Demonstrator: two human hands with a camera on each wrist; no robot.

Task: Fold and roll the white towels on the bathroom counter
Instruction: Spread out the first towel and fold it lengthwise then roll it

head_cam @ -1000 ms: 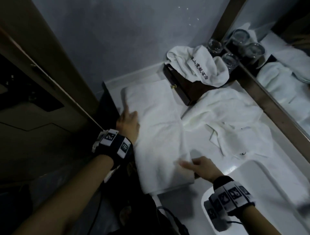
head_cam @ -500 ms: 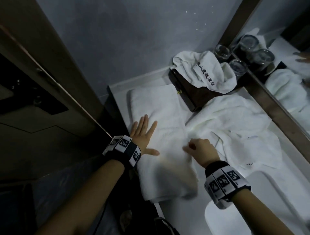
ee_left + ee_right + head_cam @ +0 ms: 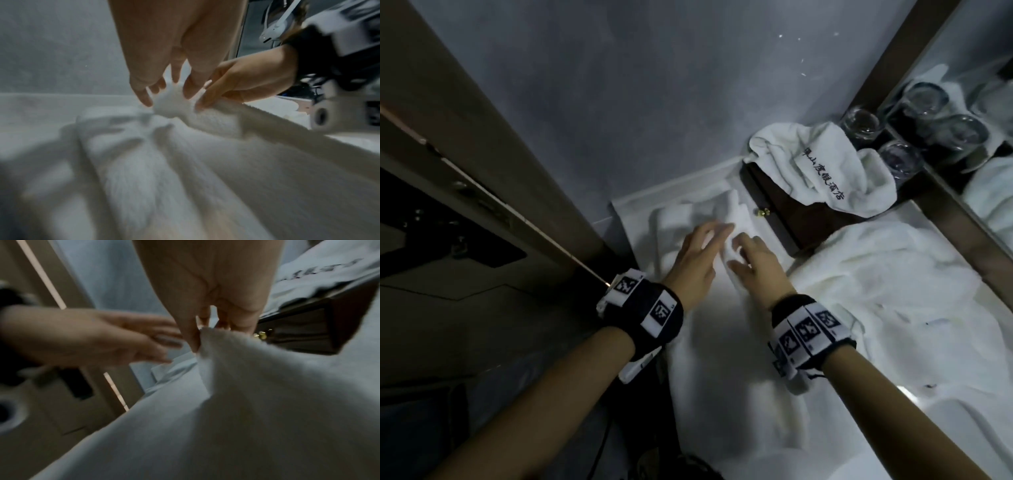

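Observation:
A long white towel (image 3: 726, 342) lies on the white counter (image 3: 633, 209), running away from me. My right hand (image 3: 743, 250) pinches a raised fold of it near the far end, with the cloth hanging from thumb and fingers (image 3: 195, 339). Beside it on the left is my left hand (image 3: 709, 240), fingers straight and spread, their tips touching the bunched cloth (image 3: 174, 104). A second white towel (image 3: 893, 274) lies crumpled to the right. A third, with black lettering (image 3: 825, 164), is draped over a dark wooden box (image 3: 784, 212).
Two drinking glasses (image 3: 863, 123) (image 3: 899, 161) stand at the back right, against a framed mirror (image 3: 979, 102). A grey wall closes off the far end and a dark door frame (image 3: 517, 192) the left side. A white basin (image 3: 945, 428) lies at the near right.
My right hand has carried the towel's edge from the near end up toward the far end. My left hand has left the towel's left side and moved in beside the right hand.

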